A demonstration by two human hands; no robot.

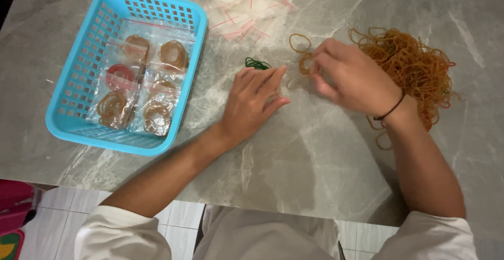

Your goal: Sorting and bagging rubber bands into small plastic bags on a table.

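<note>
My right hand pinches a small bunch of tan rubber bands just above the grey marble table. My left hand rests flat on the table with fingers together, beside a few green rubber bands. A single tan band lies loose beyond the pinched bunch. A big heap of orange-tan rubber bands sits behind my right wrist, which wears a thin black band.
A blue plastic basket at left holds several small clear bags of sorted rubber bands. A stack of empty clear zip bags lies at the far edge. The table's near edge runs above my lap.
</note>
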